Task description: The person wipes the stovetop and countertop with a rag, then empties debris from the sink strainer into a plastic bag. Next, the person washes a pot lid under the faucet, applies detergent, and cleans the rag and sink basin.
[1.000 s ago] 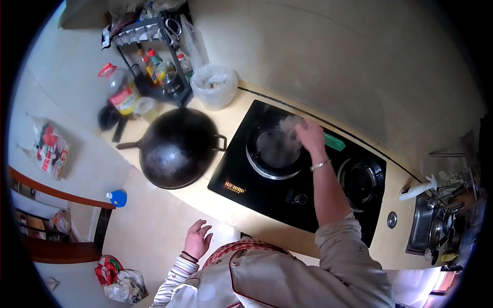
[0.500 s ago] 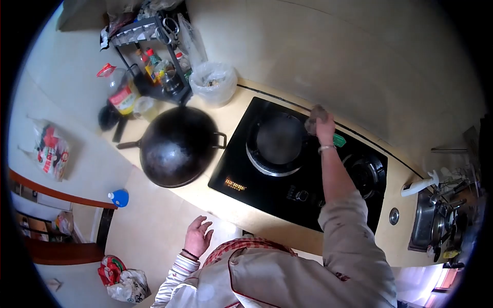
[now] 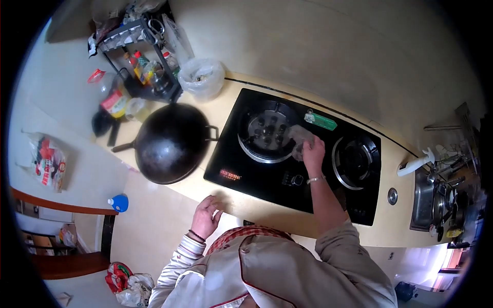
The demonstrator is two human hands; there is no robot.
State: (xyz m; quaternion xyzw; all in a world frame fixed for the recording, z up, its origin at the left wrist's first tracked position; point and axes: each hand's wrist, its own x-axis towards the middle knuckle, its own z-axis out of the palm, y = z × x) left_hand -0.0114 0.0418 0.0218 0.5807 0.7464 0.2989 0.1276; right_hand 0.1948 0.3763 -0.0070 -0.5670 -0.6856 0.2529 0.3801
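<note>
My right hand (image 3: 314,155) is closed on a crumpled greyish cloth (image 3: 300,139), at the right edge of the left burner (image 3: 268,131) on the black glass stove (image 3: 246,177). My left hand (image 3: 206,218) hangs near the counter's front edge with its fingers apart and nothing in them. On the counter left of the stove lies a dark wok (image 3: 172,146), its outer bottom facing up. The right burner (image 3: 355,161) is to the right of my right hand. A green label (image 3: 321,120) shows at the stove's back.
A bag-lined tub (image 3: 202,82) stands behind the wok, beside a rack (image 3: 131,36) with bottles. An oil bottle (image 3: 114,100) stands at the left. Towards the right are a spray bottle (image 3: 415,163) and a sink (image 3: 422,205).
My right hand has moved with the cloth from the left burner to the stove's back edge, then forward again. My left hand has shifted slightly up and right. The view has shifted slightly.
</note>
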